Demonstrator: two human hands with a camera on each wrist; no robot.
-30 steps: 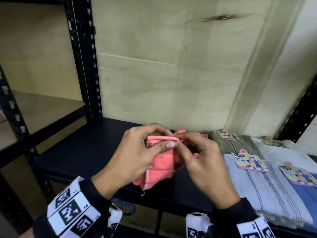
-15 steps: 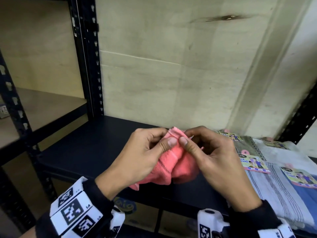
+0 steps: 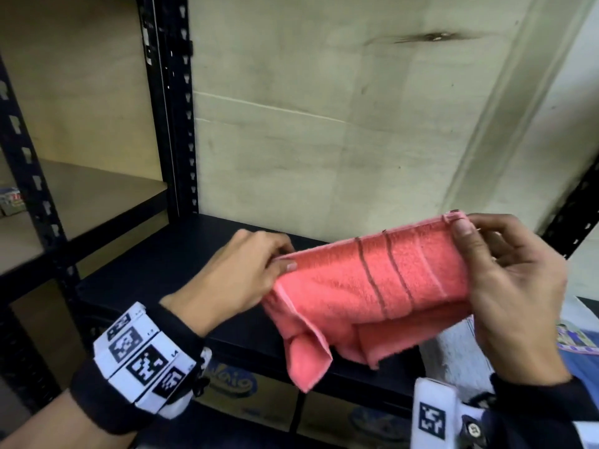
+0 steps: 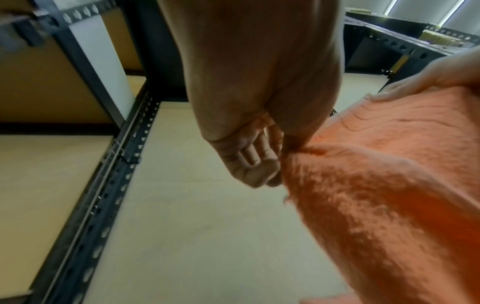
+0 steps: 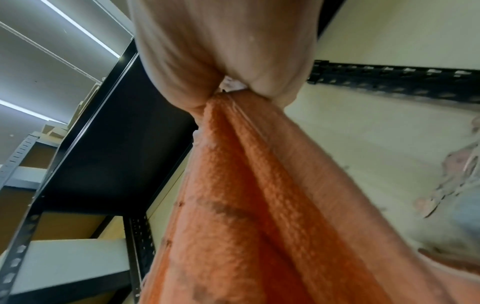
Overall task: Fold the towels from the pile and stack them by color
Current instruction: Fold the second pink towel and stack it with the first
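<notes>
A coral-pink towel (image 3: pixel 366 286) with two dark stripes is stretched in the air above the black shelf (image 3: pixel 155 273). My left hand (image 3: pixel 240 270) pinches its left top corner between thumb and fingers. My right hand (image 3: pixel 505 280) pinches the right top corner, held a little higher. The lower part of the towel hangs in loose folds below my hands. In the left wrist view the towel (image 4: pixel 384 189) runs from my left hand (image 4: pixel 259 164) to the right. Seen from the right wrist, the towel (image 5: pixel 259 205) hangs from my pinching fingers (image 5: pixel 267 86).
Folded striped towels (image 3: pixel 460 351) with a paper label (image 3: pixel 573 338) lie on the shelf at the right, mostly hidden behind my right hand. Black rack uprights (image 3: pixel 171 108) stand left of the bay. Cardboard boxes (image 3: pixel 246 393) sit on the level below.
My hands were close together on the bunched towel; now they have pulled apart, left going left and right going right, spreading the towel wide between them.
</notes>
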